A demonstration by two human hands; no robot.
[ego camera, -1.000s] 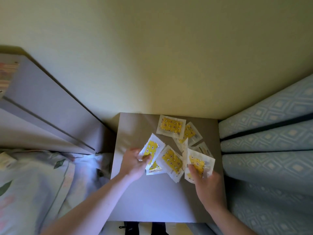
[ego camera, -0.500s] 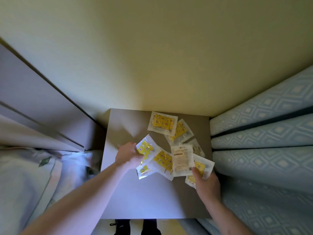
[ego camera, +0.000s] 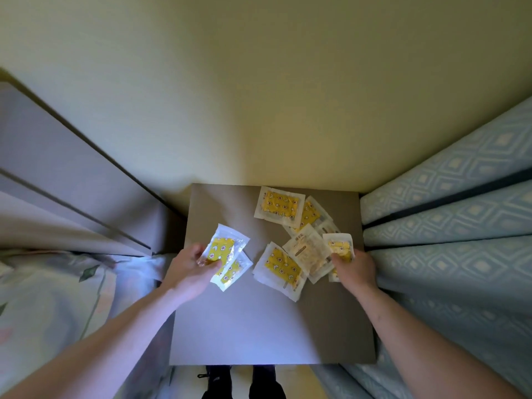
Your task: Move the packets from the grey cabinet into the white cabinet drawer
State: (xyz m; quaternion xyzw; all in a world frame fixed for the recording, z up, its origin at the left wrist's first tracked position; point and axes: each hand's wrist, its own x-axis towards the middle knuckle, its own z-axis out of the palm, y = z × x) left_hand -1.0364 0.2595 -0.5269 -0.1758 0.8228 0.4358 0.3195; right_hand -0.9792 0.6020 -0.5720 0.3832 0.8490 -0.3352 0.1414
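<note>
Several yellow-and-white packets lie on the grey cabinet top (ego camera: pixel 259 326). My left hand (ego camera: pixel 191 270) pinches two of them (ego camera: pixel 223 249) at the left, lifted clear of the pile. My right hand (ego camera: pixel 354 264) grips a small yellow packet (ego camera: pixel 339 246) at the pile's right edge. Between my hands lie a yellow packet (ego camera: pixel 280 266) and a pale face-down packet (ego camera: pixel 308 251) overlapping it. More packets (ego camera: pixel 279 205) rest near the back wall. No white cabinet drawer is in view.
A blue patterned curtain (ego camera: pixel 449 226) hangs tight along the cabinet's right side. A grey panel (ego camera: pixel 57 180) and floral bedding (ego camera: pixel 43 298) fill the left. The yellow wall (ego camera: pixel 259 96) stands behind. My feet (ego camera: pixel 241 381) show below the cabinet's front edge.
My left hand has pulled two packets leftwards, away from the pile. My right hand has closed on a small packet at the pile's right edge. The view has shifted.
</note>
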